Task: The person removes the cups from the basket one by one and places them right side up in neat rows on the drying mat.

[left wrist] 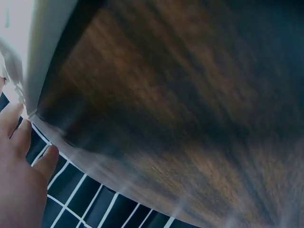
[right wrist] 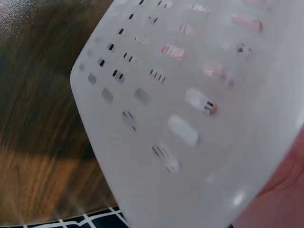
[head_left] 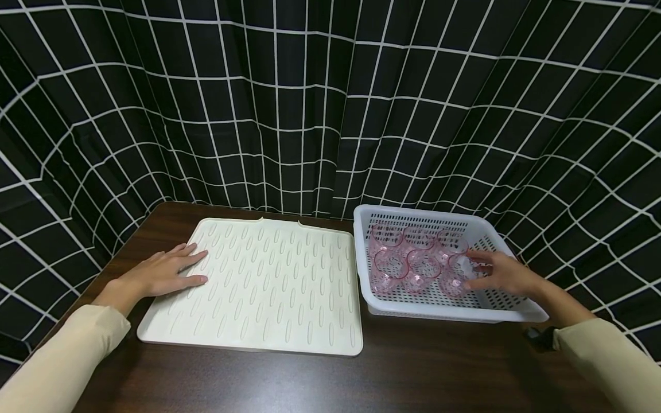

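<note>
A flat off-white drying mat [head_left: 263, 287] with oval ridges lies on the left of the table. My left hand [head_left: 167, 272] rests on its left edge, fingers spread; the left wrist view shows part of that hand [left wrist: 26, 175] by the mat's edge [left wrist: 52, 42]. In a white slotted plastic basket [head_left: 413, 310] stand several clear pink-rimmed glasses [head_left: 391, 267] in two rows. My right hand [head_left: 503, 272] reaches over the basket's right side, thumb and fingers round the front right glass [head_left: 452, 284]. Something whitish shows by that hand, its kind unclear.
The dark wooden table [head_left: 392, 367] extends in front of the mat and basket. A black curtain [head_left: 289, 115] with white grid lines hangs behind and at both sides. In the right wrist view the basket's wall [right wrist: 166, 190] blocks most of the glasses.
</note>
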The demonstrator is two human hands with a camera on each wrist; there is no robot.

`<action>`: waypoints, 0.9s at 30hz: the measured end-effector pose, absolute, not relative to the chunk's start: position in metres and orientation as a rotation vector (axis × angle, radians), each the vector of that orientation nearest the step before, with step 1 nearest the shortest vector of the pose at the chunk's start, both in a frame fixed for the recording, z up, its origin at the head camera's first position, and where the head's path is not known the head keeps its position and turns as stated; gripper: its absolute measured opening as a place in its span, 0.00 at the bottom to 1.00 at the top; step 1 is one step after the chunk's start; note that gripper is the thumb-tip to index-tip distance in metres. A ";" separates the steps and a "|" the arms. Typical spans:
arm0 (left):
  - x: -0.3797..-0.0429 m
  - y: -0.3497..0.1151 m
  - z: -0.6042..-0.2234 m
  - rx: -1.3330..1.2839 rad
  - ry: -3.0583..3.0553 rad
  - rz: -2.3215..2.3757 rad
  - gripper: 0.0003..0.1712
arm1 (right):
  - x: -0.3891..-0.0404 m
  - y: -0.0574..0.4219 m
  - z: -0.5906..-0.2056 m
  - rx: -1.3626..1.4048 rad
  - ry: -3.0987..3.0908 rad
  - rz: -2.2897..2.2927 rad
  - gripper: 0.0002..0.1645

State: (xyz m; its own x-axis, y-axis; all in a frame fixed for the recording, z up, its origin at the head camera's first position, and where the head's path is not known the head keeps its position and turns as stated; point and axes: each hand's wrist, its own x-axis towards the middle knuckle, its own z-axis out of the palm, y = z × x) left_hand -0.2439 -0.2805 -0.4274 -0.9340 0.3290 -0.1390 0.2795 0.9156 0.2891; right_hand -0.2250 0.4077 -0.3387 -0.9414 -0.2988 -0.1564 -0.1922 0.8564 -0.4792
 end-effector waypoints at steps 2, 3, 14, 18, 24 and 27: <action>-0.244 -0.282 -0.428 0.468 2.891 0.396 0.51 | -0.226 0.404 -0.340 -0.367 2.830 -0.658 0.51; -0.244 -0.282 -0.429 0.470 2.892 0.391 0.51 | -0.226 0.403 -0.340 -0.370 2.839 -0.644 0.51; -0.246 -0.285 -0.430 0.477 2.903 0.351 0.53 | -0.227 0.401 -0.339 -0.323 2.901 -0.568 0.51; -0.247 -0.284 -0.431 0.484 2.902 0.353 0.54 | -0.226 0.405 -0.333 -0.307 2.957 -0.556 0.49; -0.246 -0.285 -0.430 0.482 2.900 0.366 0.53 | -0.225 0.402 -0.320 -0.226 3.043 -0.552 0.49; -0.245 -0.285 -0.430 0.478 2.900 0.371 0.53 | -0.224 0.399 -0.313 -0.170 3.101 -0.568 0.51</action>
